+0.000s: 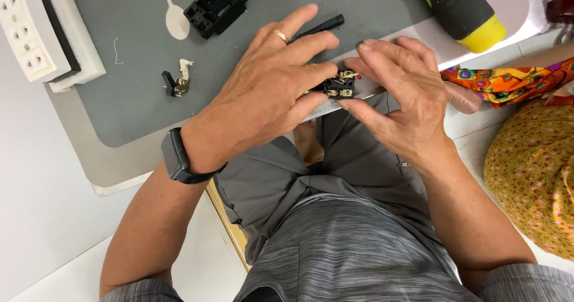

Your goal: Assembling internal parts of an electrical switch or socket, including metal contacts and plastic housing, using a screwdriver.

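Both my hands pinch a small black switch module [341, 85] with brass contacts, held at the near edge of the grey mat [131, 87]. My left hand [269, 90], with a ring and a dark wristwatch, grips it from the left with thumb and fingers. From the right, my right hand [400, 92] holds the same part between thumb and forefinger. A thin black rod [320, 26] pokes out behind my left fingers.
A white power strip [45, 33] lies at the top left. A black plastic housing [216, 6] and a small black-and-brass part [177, 82] rest on the mat. A yellow-and-black screwdriver handle [460, 12] lies top right. Another person's patterned clothing [526, 146] is at the right.
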